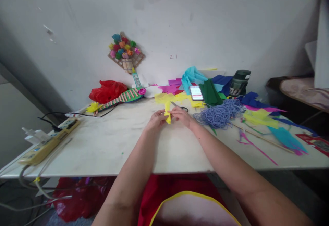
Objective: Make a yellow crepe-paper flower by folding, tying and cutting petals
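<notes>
Left hand (157, 119): yellow strip (167, 107) is pinched in its fingers.
Right hand (182, 115): strip's opposite edge is pinched.
Scissors (174, 104): partly hidden.

The right hand (181, 114) hides the middle of the black-handled metal scissors (185, 109). Blurry squares cover the flat white phone (196, 93). The bottom edge cuts off the red cloth with yellow trim (180, 184).

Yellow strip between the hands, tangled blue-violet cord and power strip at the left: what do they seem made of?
Yellow strip: probably crepe or tissue paper, matt, judging by its thin, folded look.
Tangled cord: likely yarn or string, dull, lying in limp loops; fibre unclear.
Power strip: apparently hard plastic, smooth, judging by its rigid casing.
</notes>
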`<act>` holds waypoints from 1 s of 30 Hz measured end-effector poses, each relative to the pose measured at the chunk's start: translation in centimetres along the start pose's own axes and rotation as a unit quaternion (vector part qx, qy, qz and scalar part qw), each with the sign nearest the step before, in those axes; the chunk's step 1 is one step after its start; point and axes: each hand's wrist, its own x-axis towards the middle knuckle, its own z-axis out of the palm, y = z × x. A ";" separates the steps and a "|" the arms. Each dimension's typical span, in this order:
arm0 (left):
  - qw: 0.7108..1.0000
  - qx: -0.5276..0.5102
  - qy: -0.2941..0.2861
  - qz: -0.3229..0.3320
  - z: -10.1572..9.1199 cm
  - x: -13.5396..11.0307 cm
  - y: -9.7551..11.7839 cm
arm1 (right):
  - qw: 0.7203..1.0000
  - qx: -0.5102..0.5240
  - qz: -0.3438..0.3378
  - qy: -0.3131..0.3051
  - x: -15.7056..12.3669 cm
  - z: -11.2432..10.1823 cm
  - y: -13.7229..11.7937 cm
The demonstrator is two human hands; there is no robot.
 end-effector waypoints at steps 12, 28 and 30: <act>0.998 0.050 -0.045 -0.011 0.5 -0.2 -0.5 | 0.968 0.198 0.153 0.018 -0.2 0.2 0.2; 0.999 0.007 -0.029 -0.044 1.4 -0.2 -0.2 | 0.993 0.060 0.054 0.088 0.1 0.8 -0.1; 0.998 0.001 -0.026 -0.058 1.4 -0.3 0.0 | 0.996 0.018 0.021 0.090 0.2 0.7 -0.1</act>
